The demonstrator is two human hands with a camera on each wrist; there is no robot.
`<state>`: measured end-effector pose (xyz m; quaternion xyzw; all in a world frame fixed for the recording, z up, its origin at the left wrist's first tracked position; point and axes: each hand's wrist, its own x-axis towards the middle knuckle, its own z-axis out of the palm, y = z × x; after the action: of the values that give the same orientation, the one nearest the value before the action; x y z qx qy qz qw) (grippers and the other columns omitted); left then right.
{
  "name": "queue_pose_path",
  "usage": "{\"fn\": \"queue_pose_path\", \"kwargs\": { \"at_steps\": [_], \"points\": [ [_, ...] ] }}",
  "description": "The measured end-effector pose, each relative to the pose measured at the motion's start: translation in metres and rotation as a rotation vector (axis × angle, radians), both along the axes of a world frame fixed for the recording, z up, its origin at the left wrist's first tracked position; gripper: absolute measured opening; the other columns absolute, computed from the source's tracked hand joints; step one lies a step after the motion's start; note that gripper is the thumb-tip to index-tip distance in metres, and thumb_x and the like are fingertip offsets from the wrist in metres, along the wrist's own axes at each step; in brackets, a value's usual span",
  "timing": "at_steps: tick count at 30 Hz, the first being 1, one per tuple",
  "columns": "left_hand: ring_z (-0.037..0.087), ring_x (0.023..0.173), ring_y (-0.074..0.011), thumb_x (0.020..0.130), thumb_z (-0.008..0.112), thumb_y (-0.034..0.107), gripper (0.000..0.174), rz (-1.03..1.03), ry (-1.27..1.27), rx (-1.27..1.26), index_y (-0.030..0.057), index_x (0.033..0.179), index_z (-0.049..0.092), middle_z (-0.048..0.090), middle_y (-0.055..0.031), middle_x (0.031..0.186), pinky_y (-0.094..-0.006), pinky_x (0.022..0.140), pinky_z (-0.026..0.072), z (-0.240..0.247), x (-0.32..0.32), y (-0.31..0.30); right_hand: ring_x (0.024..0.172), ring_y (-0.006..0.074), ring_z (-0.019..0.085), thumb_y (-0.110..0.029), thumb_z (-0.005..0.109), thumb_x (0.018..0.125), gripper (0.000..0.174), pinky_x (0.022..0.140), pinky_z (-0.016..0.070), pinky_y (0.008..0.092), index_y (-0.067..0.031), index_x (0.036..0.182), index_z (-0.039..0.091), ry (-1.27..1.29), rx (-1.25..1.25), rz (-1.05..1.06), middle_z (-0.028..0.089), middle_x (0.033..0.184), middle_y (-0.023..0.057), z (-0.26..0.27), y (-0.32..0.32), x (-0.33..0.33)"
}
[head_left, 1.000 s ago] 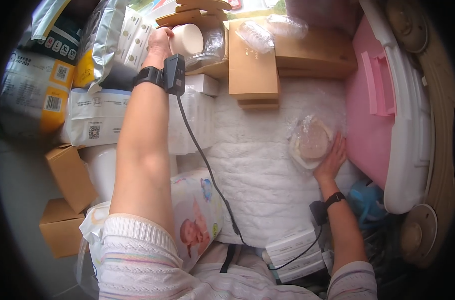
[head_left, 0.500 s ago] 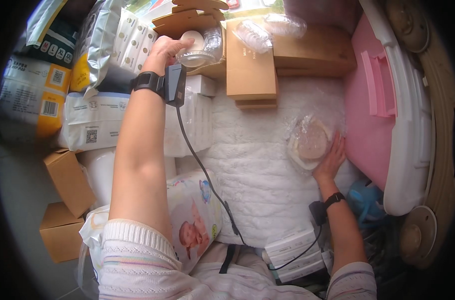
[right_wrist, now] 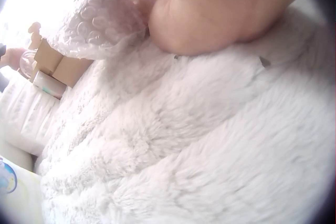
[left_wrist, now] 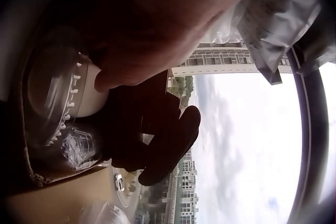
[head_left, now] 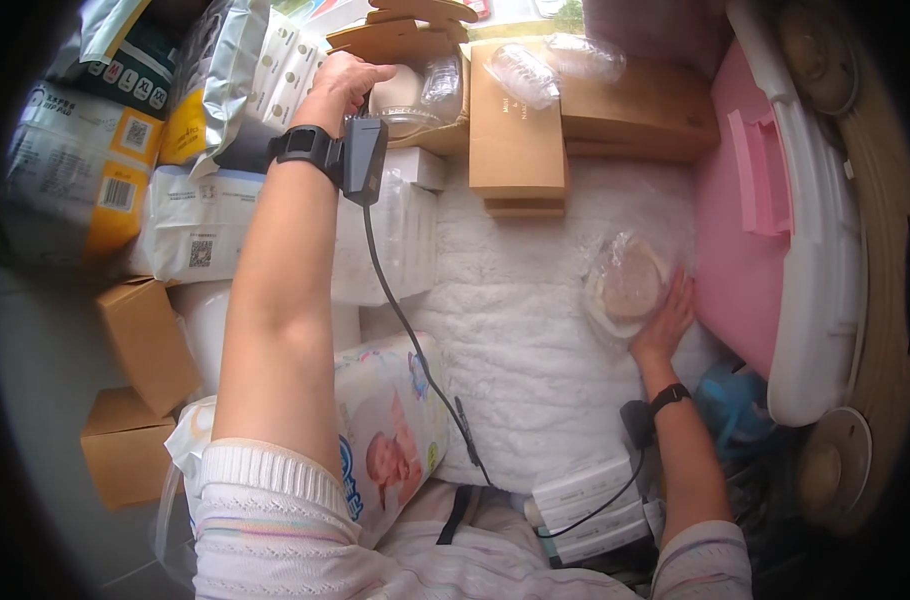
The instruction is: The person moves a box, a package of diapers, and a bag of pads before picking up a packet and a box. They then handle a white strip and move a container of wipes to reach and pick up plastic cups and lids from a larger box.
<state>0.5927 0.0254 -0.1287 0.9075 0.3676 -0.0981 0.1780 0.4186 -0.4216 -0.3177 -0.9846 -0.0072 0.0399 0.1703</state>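
Observation:
My left hand (head_left: 345, 82) is at the left side of an opened cardboard box (head_left: 430, 142), its thumb stretched out over a smooth off-white rounded thing (head_left: 403, 88) inside. In the left wrist view, a fingertip overlaps the edge of this thing (left_wrist: 93, 94). Beside it in the box lie a clear plastic container with a ridged rim (left_wrist: 67, 111) and a crinkled clear wrapped piece (left_wrist: 79, 148). On the right, my right hand (head_left: 665, 320) lies with straight fingers along a round, pinkish-beige thing in bubble wrap (head_left: 630, 282), which rests on white plush cloth (head_left: 515, 330).
Brown boxes (head_left: 520, 140) with clear plastic pieces (head_left: 523, 75) on top stand at the back. A pink and white bin (head_left: 740, 260) borders the right. Packs (head_left: 200, 215) crowd the left, a diaper pack (head_left: 395, 440) lies in front, and small white boxes (head_left: 590, 515) sit near my lap.
My left hand lowered the off-white thing into the cardboard box, then drew back a little to the left side. My right hand and the wrapped thing have stayed in place.

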Motion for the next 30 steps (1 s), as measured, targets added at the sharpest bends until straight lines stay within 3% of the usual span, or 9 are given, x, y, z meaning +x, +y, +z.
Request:
{"fn": "queue_pose_path", "kwargs": {
  "at_steps": [2, 7, 10, 11, 16, 18, 24, 27, 30],
  "points": [
    [0.053, 0.056, -0.0114, 0.070, 0.074, 0.041, 0.039, -0.214, 0.098, -0.217, 0.0043, 0.083, 0.067, 0.058, -0.0011, 0.066, -0.0256, 0.056, 0.0452, 0.025, -0.001, -0.021, 0.136, 0.0332, 0.013, -0.009, 0.067, 0.065, 0.081, 0.108, 0.0144, 0.0448, 0.0011, 0.136, 0.029, -0.003, -0.018, 0.006, 0.013, 0.150, 0.0091, -0.002, -0.001, -0.001],
    [0.056, 0.058, -0.0098, 0.064, 0.071, 0.016, 0.019, -0.580, 0.365, 0.000, 0.0070, 0.081, 0.069, 0.061, -0.0004, 0.066, -0.0225, 0.055, 0.0432, 0.037, -0.005, -0.050, 0.136, 0.0346, 0.013, -0.012, 0.066, 0.067, 0.076, 0.108, 0.0142, 0.0463, -0.0018, 0.135, 0.033, -0.031, -0.040, 0.022, 0.014, 0.149, 0.0100, -0.003, -0.002, 0.000],
    [0.054, 0.056, -0.0096, 0.065, 0.071, 0.014, 0.020, -0.554, 0.380, -0.029, 0.0054, 0.082, 0.069, 0.060, 0.0001, 0.065, -0.0210, 0.054, 0.0422, 0.046, 0.001, -0.035, 0.136, 0.0343, 0.013, -0.016, 0.066, 0.069, 0.075, 0.108, 0.0141, 0.0463, -0.0038, 0.136, 0.033, -0.044, -0.056, 0.040, 0.013, 0.149, 0.0102, -0.007, -0.005, -0.004],
    [0.058, 0.077, -0.0150, 0.065, 0.074, 0.021, 0.031, -0.524, 0.482, -0.019, 0.0117, 0.094, 0.070, 0.064, -0.0016, 0.081, -0.0303, 0.066, 0.0467, 0.049, 0.002, -0.032, 0.136, 0.0342, 0.013, -0.017, 0.066, 0.069, 0.075, 0.108, 0.0140, 0.0464, -0.0046, 0.136, 0.033, -0.052, -0.056, 0.044, 0.013, 0.149, 0.0104, -0.008, -0.005, -0.003],
    [0.057, 0.075, -0.0128, 0.064, 0.074, 0.024, 0.028, -0.556, 0.368, -0.070, 0.0113, 0.089, 0.072, 0.063, -0.0008, 0.077, -0.0281, 0.068, 0.0449, 0.074, -0.004, -0.023, 0.136, 0.0342, 0.013, -0.020, 0.065, 0.070, 0.076, 0.107, 0.0141, 0.0465, -0.0062, 0.137, 0.031, -0.050, -0.075, 0.048, 0.013, 0.149, 0.0107, -0.013, -0.006, -0.002],
    [0.043, 0.048, -0.0062, 0.071, 0.072, 0.016, 0.015, -0.483, 0.183, -0.094, 0.0045, 0.080, 0.068, 0.052, 0.0029, 0.056, -0.0229, 0.044, 0.0319, 0.086, -0.003, -0.021, 0.136, 0.0343, 0.013, -0.019, 0.065, 0.070, 0.077, 0.107, 0.0145, 0.0463, -0.0048, 0.137, 0.030, -0.064, -0.128, 0.066, 0.013, 0.149, 0.0105, -0.015, -0.006, -0.002],
    [0.048, 0.034, -0.0162, 0.071, 0.061, 0.008, 0.012, -0.405, 0.106, 0.266, -0.0032, 0.073, 0.064, 0.050, -0.0083, 0.047, -0.0280, 0.030, 0.0355, 0.082, 0.011, -0.013, 0.135, 0.0344, 0.012, -0.016, 0.065, 0.069, 0.077, 0.107, 0.0153, 0.0465, -0.0014, 0.137, 0.030, -0.020, -0.119, 0.059, 0.012, 0.150, 0.0099, -0.011, -0.005, -0.001],
    [0.065, 0.058, -0.0284, 0.078, 0.052, 0.009, 0.019, -0.443, 0.316, 0.489, -0.0036, 0.084, 0.065, 0.063, -0.0198, 0.069, -0.0354, 0.051, 0.0525, 0.056, 0.027, 0.014, 0.135, 0.0345, 0.013, -0.015, 0.064, 0.069, 0.076, 0.107, 0.0155, 0.0467, -0.0020, 0.136, 0.030, -0.028, -0.089, 0.055, 0.012, 0.150, 0.0098, -0.011, -0.006, -0.001],
    [0.067, 0.075, -0.0259, 0.079, 0.054, 0.014, 0.020, -0.525, 0.320, 0.644, 0.0023, 0.087, 0.068, 0.067, -0.0161, 0.083, -0.0328, 0.065, 0.0539, 0.022, 0.037, 0.057, 0.135, 0.0344, 0.012, -0.015, 0.063, 0.070, 0.075, 0.106, 0.0158, 0.0466, -0.0026, 0.136, 0.031, -0.023, -0.100, 0.064, 0.012, 0.150, 0.0097, -0.013, -0.006, -0.001]
  ]
}}
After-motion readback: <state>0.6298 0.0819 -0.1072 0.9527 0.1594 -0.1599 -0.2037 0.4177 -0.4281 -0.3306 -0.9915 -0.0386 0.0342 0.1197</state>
